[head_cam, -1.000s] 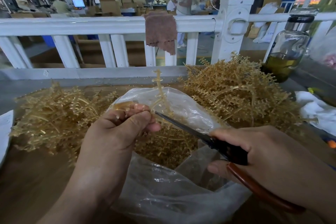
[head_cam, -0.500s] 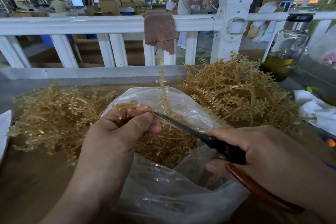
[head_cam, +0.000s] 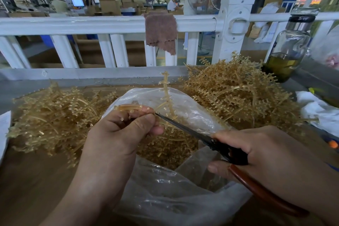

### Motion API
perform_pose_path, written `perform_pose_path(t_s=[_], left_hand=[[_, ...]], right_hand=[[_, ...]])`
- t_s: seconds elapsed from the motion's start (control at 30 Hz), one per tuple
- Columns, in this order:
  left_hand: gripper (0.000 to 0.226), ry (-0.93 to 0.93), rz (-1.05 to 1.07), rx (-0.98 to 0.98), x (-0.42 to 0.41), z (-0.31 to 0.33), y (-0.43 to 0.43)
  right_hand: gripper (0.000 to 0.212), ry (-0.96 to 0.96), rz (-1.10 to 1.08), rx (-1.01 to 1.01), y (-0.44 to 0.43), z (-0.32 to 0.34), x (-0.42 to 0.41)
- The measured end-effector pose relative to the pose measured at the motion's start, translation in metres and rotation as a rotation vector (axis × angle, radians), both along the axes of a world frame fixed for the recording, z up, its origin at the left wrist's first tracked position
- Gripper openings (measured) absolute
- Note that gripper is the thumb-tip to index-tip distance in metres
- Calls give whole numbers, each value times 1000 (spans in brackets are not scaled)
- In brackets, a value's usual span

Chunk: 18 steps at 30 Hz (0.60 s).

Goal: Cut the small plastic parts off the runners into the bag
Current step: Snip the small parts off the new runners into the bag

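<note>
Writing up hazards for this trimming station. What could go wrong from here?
1. The tip of the scissors sits right beside the fingertips of the left hand, which pinches the runner; a slip could nick them.
2. The runner's top reaches past the far rim of the bag, so cut parts may land outside.
3. The bag is slack; its mouth could fold shut.

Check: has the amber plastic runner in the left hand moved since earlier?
Yes, slightly: the tip of the amber plastic runner has shifted right, toward the white fence post.
</note>
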<state>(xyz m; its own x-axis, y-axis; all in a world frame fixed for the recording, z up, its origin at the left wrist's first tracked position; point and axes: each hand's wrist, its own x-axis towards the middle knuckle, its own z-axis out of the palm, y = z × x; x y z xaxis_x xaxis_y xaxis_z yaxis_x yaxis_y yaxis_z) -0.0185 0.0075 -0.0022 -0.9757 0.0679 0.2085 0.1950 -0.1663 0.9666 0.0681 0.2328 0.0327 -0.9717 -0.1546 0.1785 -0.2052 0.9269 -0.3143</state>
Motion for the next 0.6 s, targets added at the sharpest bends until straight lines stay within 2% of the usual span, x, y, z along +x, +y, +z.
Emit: perform_pose_path(t_s=[0.6], left_hand=[[27, 1, -18, 44, 0, 3, 1]], right_hand=[[59, -14, 11, 9, -1, 5, 3]])
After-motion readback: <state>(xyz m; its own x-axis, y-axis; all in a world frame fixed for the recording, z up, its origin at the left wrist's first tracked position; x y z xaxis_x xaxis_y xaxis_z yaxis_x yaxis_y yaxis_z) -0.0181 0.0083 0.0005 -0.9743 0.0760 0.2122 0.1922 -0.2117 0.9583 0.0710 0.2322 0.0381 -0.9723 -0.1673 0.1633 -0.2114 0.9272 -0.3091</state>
